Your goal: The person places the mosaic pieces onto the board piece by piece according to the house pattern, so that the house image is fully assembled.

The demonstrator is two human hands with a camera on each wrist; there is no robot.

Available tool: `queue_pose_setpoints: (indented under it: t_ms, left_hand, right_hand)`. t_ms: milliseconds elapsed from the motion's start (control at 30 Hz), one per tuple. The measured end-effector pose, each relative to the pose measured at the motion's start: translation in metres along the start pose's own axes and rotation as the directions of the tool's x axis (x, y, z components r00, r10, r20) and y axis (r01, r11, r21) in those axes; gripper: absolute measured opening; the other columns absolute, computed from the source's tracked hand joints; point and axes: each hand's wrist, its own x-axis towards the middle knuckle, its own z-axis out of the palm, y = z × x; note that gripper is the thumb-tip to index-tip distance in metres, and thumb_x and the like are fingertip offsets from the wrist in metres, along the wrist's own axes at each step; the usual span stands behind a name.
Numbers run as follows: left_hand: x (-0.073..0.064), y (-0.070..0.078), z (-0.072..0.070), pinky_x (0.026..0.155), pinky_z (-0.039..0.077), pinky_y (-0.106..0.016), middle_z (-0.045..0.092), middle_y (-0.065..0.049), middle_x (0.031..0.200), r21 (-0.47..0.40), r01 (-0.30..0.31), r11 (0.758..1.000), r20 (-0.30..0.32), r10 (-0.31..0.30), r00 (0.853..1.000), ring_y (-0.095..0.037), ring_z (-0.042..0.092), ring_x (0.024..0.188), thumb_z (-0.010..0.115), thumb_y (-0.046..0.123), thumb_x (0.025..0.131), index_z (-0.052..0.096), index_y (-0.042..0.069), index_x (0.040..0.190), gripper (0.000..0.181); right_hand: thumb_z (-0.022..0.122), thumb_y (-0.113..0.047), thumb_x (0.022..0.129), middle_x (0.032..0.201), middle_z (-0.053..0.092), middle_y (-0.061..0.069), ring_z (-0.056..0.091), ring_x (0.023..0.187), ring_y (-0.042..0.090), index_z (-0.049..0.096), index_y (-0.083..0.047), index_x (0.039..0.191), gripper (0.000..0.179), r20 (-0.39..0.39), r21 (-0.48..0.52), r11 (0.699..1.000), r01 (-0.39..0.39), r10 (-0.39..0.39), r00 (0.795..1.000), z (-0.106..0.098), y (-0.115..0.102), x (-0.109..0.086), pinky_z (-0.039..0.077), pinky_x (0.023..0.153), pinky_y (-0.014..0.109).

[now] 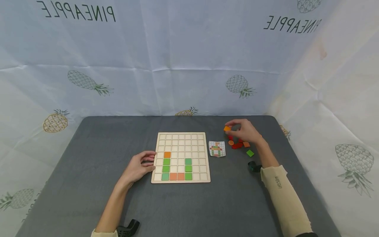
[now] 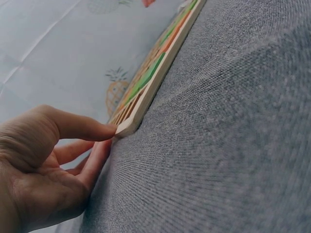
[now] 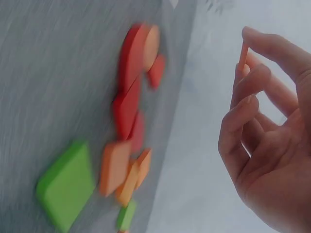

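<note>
In the head view, a pale wooden grid board point(image 1: 196, 141) lies on the table with green and orange square tiles point(image 1: 166, 161) in some cells. My left hand point(image 1: 139, 167) rests at its left side, thumb and fingertips touching the frame; the left wrist view shows the thumb point(image 2: 90, 127) at a corner of the board point(image 2: 146, 104). To the right, my right hand point(image 1: 245, 131) pinches an orange square tile point(image 1: 227, 128) between thumb and fingertips, raised over loose pieces. The right wrist view shows that tile point(image 3: 243, 54) edge-on.
A small pattern card point(image 1: 217, 149) lies just right of the board. Beyond it are red pieces point(image 1: 237, 145), an orange disc point(image 1: 231, 143), an orange tile point(image 1: 246, 144) and a green tile point(image 1: 250, 153). A pineapple-print cloth point(image 1: 189, 49) hangs behind the grey table point(image 1: 189, 210).
</note>
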Motion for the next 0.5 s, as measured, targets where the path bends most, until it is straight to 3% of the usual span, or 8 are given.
queue_pose_setpoints:
  t_ms: [333,500]
  left_hand:
    - [0.0,0.0,0.0,0.1,0.063,-0.025,0.062,-0.028,0.144,0.0,-0.016,1.0,0.007,0.016,1.0,-0.037,0.065,0.127,0.077,-0.005,0.094,0.056,-0.004,0.151,0.06]
    - [-0.001,0.0,-0.001,0.1,0.062,-0.023,0.062,-0.028,0.144,-0.003,-0.016,1.0,0.008,0.016,1.0,-0.036,0.065,0.126,0.077,-0.006,0.094,0.056,-0.004,0.151,0.06]
  right_hand:
    - [0.085,-0.022,0.096,0.116,0.075,0.014,0.031,0.042,0.008,0.077,-0.007,0.131,0.039,0.065,0.062,0.992,0.106,-0.11,0.992,0.029,-0.051,0.005,0.033,0.045,0.027]
    - [0.086,-0.023,0.095,0.112,0.074,0.009,0.035,0.044,0.009,0.078,-0.009,0.129,0.037,0.101,0.071,0.986,0.148,-0.155,0.983,0.047,-0.07,0.012,0.036,0.045,0.026]
